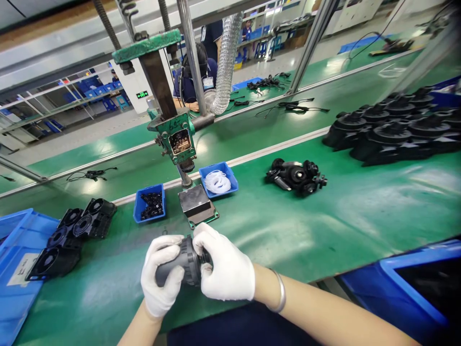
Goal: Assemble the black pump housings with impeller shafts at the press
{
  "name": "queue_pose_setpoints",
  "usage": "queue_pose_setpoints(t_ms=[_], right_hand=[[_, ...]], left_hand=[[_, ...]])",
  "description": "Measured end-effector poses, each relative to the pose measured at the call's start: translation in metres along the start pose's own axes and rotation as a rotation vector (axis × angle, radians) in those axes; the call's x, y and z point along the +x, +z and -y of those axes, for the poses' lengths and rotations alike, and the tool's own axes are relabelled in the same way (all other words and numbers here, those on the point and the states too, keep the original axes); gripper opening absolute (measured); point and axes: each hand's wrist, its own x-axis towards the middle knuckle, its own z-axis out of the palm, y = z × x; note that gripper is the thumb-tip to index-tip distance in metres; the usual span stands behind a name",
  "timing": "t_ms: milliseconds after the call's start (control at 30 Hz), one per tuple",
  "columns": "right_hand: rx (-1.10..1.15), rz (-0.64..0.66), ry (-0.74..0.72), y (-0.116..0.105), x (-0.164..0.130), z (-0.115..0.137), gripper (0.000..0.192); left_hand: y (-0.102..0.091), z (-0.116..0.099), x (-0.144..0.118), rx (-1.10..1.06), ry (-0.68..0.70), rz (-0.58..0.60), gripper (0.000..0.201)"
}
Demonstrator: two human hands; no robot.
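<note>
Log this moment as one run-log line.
left hand: grips dark cylindrical part | right hand: grips same part | behind: green press, two blue trays

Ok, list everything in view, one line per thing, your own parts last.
press: one, green, standing on the bench behind the hands
metal plate: one, grey, under the press head
small bin of black parts: one, blue, left of the plate
small bin of white rings: one, blue, right of the plate
black housings: several, bench left
large crate: one, blue, far left edge
black assembly: one cluster, bench centre right
black round parts: many, stacked far right
co-worker: one, dark blue top, across the line
dark cylindrical part: one, held between both hands
left hand: white glove, grip on the part
right hand: white glove, grip on the part
</note>
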Motion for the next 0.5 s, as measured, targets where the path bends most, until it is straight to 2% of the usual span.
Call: queue_pose_setpoints(t_ms=[67,133,200,233,267,367,433,500], right_hand=[[-0.067,0.024,0.039,-0.002,0.004,0.008,0.037],[-0.122,0.037,0.085,-0.003,0.006,0.016,0.036],[-0.175,0.056,0.135,-0.002,0.005,0.019,0.046],[-0.206,0.086,0.169,-0.001,0.004,0.017,0.051],[-0.246,0.125,0.207,0.0,0.002,0.012,0.052],[-0.363,0.212,0.252,0.002,-0.008,-0.014,0.037],[-0.41,0.168,0.203,0.001,-0.015,-0.033,0.036],[-0.387,0.074,0.144,-0.001,-0.019,-0.048,0.046]], left_hand=[[0.007,0.001,0.004,-0.099,-0.152,-0.041,0.019],[0.02,0.006,0.008,-0.283,-0.427,-0.082,0.018],[0.036,0.017,0.01,-0.415,-0.667,-0.108,0.032],[0.044,0.023,0.01,-0.432,-0.739,-0.112,0.037],[0.05,0.03,0.009,-0.42,-0.781,-0.113,0.04],[0.059,0.049,0.001,-0.374,-0.83,-0.119,0.034],[0.056,0.054,-0.008,-0.39,-0.826,-0.117,0.036],[0.05,0.054,-0.017,-0.443,-0.772,-0.032,0.048]])
